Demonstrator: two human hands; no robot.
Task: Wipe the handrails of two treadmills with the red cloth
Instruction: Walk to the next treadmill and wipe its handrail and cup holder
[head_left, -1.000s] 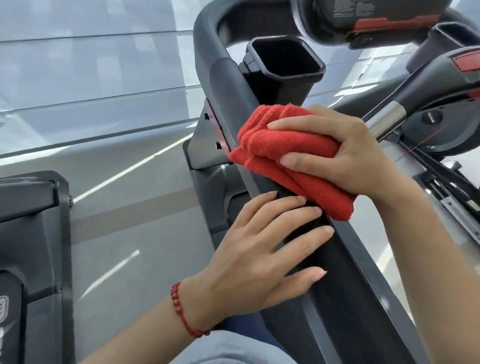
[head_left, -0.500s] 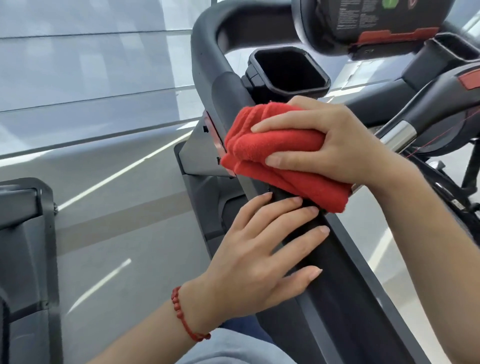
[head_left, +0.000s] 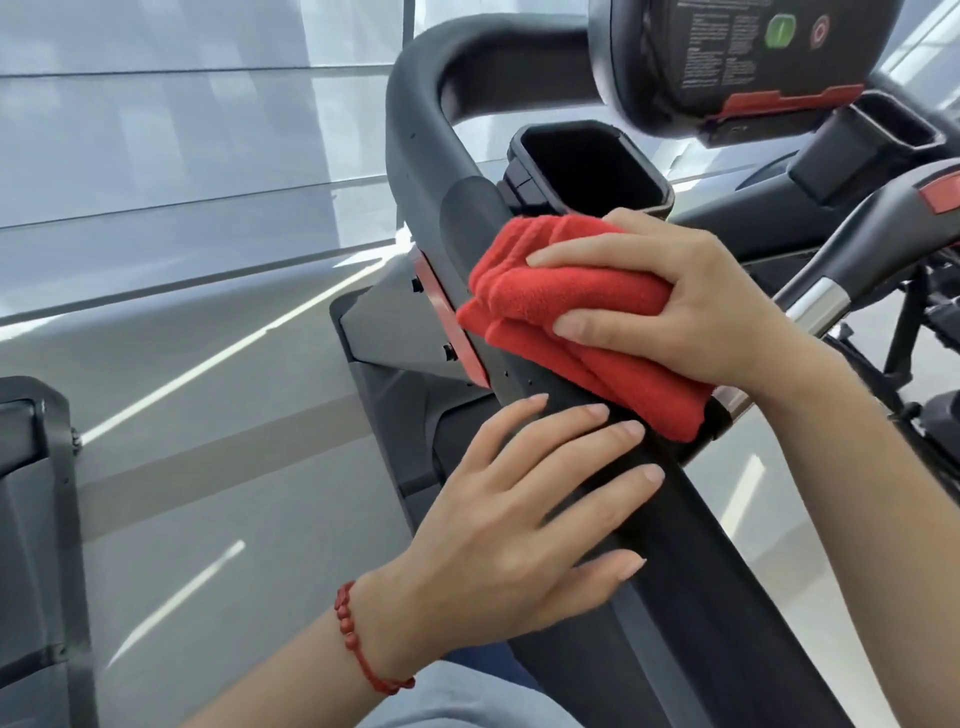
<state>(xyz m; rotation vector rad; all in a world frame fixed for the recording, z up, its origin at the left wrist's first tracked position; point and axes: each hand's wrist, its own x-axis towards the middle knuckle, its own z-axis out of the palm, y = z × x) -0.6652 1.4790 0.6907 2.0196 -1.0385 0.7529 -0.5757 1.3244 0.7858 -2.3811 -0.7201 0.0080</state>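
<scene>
A folded red cloth (head_left: 561, 306) lies pressed onto the treadmill's dark left handrail (head_left: 431, 171), which runs from the top centre down to the lower right. My right hand (head_left: 691, 306) grips the cloth from the right, with fingers wrapped over it. Just below the cloth, my left hand (head_left: 519, 525) rests flat on the same handrail, fingers spread and holding nothing. A red bead bracelet circles the left wrist.
A black square cup holder (head_left: 587, 166) sits just behind the cloth. The console (head_left: 753, 57) with a green and a red button hangs at the top right. A chrome-tipped handle (head_left: 815, 306) juts out on the right. Part of another machine (head_left: 36, 519) stands at the left edge.
My right hand has slid the cloth a little up the handrail towards the cup holder. The left hand has stayed on the rail. The view has tilted up and shows more of the console.
</scene>
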